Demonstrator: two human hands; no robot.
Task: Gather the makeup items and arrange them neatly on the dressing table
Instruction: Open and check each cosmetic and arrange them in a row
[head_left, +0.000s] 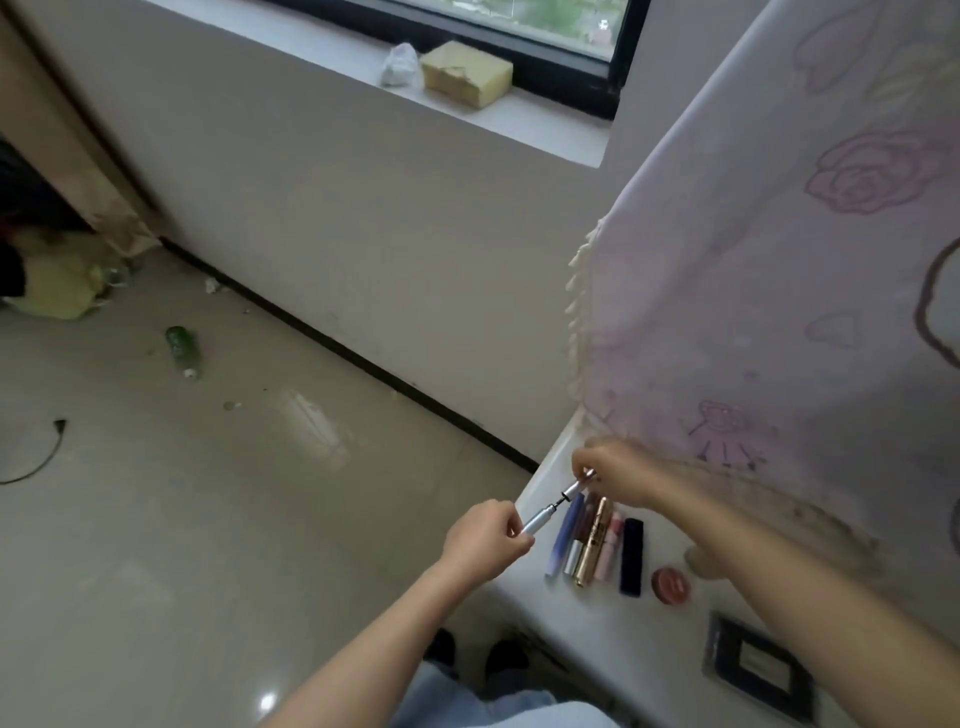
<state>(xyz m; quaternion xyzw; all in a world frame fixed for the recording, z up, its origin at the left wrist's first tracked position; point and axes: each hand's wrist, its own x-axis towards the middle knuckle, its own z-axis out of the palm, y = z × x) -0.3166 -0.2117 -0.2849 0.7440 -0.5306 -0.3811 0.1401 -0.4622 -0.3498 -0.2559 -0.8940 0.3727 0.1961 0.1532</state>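
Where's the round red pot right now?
In the head view, the round red pot lies on the dressing table, just right of the dark navy tube ending the row.

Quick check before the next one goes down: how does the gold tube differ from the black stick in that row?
The gold tube is shiny and round; the black stick is dull and flat-sided. The gold tube has neighbours on both sides; the black stick is the last stick, beside the pink tube. Both lie flat on the table, roughly parallel, untouched.
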